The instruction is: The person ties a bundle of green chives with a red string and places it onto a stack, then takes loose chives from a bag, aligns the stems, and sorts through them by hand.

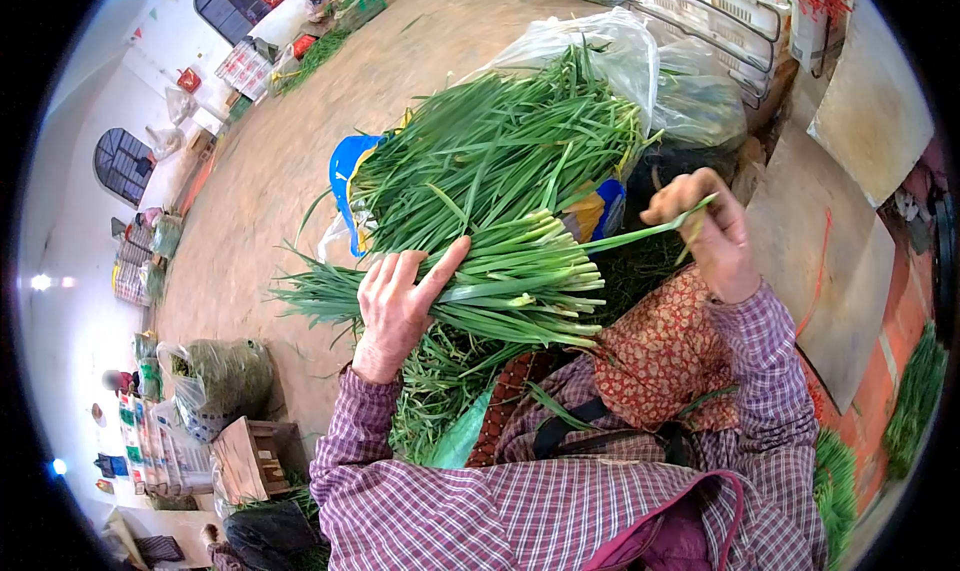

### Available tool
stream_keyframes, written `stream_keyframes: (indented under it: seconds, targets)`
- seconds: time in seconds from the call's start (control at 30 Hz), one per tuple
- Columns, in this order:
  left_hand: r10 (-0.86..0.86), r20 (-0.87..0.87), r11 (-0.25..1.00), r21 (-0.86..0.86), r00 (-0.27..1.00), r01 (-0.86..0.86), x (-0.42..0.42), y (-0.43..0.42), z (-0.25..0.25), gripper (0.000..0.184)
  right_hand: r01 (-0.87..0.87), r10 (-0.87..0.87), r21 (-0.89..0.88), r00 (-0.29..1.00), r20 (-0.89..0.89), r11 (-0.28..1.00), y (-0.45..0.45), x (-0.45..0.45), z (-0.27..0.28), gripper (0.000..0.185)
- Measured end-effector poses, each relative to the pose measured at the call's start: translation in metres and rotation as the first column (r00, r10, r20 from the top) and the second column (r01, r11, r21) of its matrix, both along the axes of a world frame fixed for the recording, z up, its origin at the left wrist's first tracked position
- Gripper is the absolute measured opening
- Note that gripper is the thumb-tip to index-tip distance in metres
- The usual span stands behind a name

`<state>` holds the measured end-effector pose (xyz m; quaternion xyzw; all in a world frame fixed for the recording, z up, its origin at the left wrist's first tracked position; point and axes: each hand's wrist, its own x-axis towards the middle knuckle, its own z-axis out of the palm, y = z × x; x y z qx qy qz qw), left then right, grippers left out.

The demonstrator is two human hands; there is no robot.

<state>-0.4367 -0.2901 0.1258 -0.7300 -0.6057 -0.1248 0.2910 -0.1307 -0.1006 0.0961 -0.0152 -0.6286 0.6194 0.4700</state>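
Observation:
My left hand (400,301) lies over a bundle of green leafy stalks (520,281), its thumb and fingers pressed round the leaves, with the pale cut ends pointing right. To the right of the bundle, my right hand (710,226) pinches a single green stalk (650,233) that stretches out from the bundle's end. Behind both hands rises a large heap of the same greens (500,151) on a blue and yellow sack (347,176). Loose leaves (440,381) lie below the bundle, near my lap.
Clear plastic bags (700,96) and a metal rack (765,31) stand at the upper right. Boards (820,241) lie at the right, with more greens (915,401) beyond. A filled bag (225,381) and a wooden crate (250,458) are at the lower left.

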Motion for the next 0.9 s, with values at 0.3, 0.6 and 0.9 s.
stream_keyframes:
  seconds: [0.3,0.6,0.9]
  targets:
    - [0.153,0.192,0.988,-0.029,0.969,-0.150,-0.017,-0.002,-0.007,0.085,0.499,-0.497,-0.057,0.867,0.043,0.865,0.037,0.084,0.000,0.024]
    - [0.207,0.924,0.971,-0.153,-0.321,0.185,0.013,-0.006,0.027,0.041,0.382,-0.473,0.289,0.789,0.393,0.878,-0.007,0.019,0.017,0.016]
    - [0.405,0.723,0.828,-0.029,-0.560,0.560,0.060,0.016,-0.017,0.045,0.311,-0.386,0.275,0.879,0.281,0.909,-0.046,-0.038,0.027,0.013]
